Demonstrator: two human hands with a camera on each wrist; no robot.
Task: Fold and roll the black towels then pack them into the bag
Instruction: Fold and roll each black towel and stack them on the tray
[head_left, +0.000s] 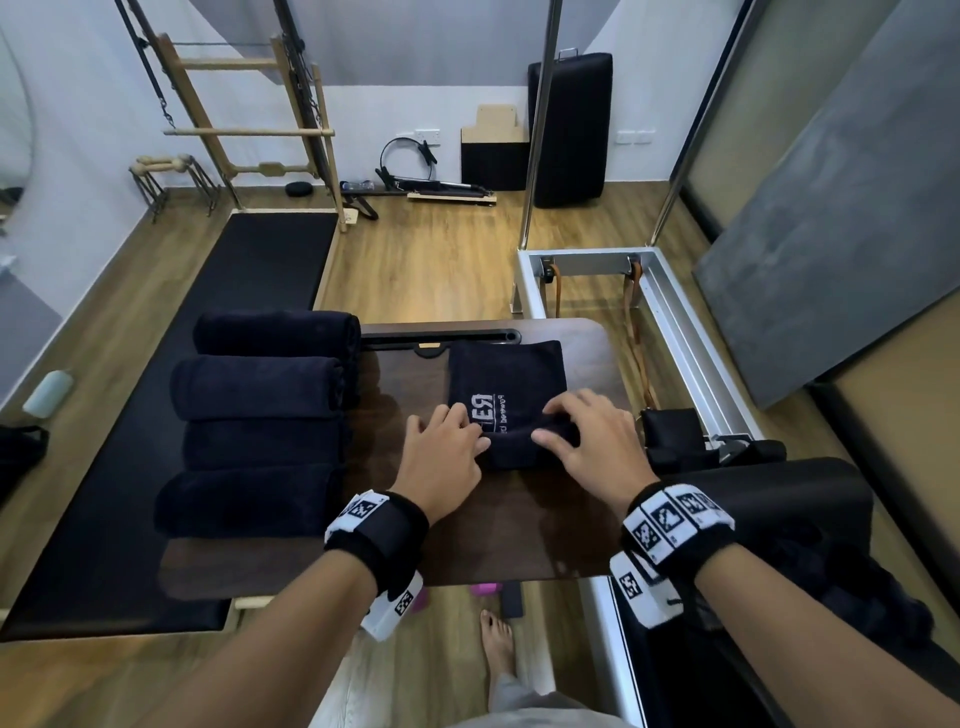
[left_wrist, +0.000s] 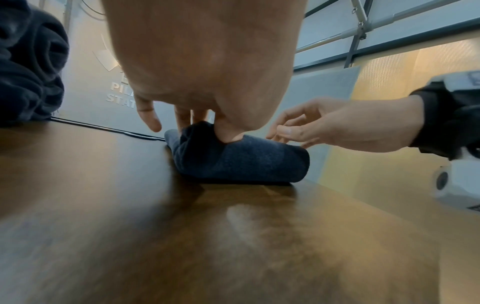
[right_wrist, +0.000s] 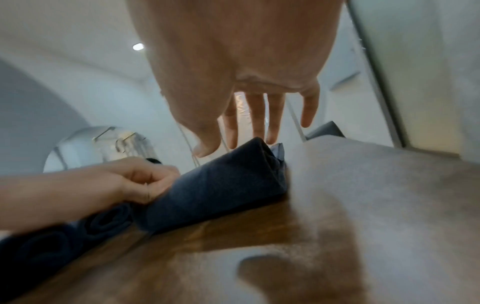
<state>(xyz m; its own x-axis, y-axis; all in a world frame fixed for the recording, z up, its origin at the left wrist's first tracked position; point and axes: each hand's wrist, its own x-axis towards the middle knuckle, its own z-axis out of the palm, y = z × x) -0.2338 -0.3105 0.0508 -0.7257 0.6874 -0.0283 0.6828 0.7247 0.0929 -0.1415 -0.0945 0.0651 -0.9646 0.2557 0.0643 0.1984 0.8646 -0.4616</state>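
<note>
A black towel (head_left: 506, 371) with a white logo lies folded on the dark wooden table (head_left: 519, 545). Its near end is rolled up into a short roll (left_wrist: 246, 162). My left hand (head_left: 447, 447) pinches the roll's left end, with the thumb pressed into it and the fingers behind it. My right hand (head_left: 587, 436) rests on the right end, fingers fairly straight over the top (right_wrist: 255, 123). Several rolled black towels (head_left: 260, 415) lie side by side on the table's left part.
A black pouch-like thing (head_left: 670, 434) and dark fabric (head_left: 831, 597) sit on the padded metal-framed equipment to the right of the table. A long black mat (head_left: 218, 364) lies left of the table, with exercise gear along the far wall. A bare foot (head_left: 496, 644) stands below the table's near edge.
</note>
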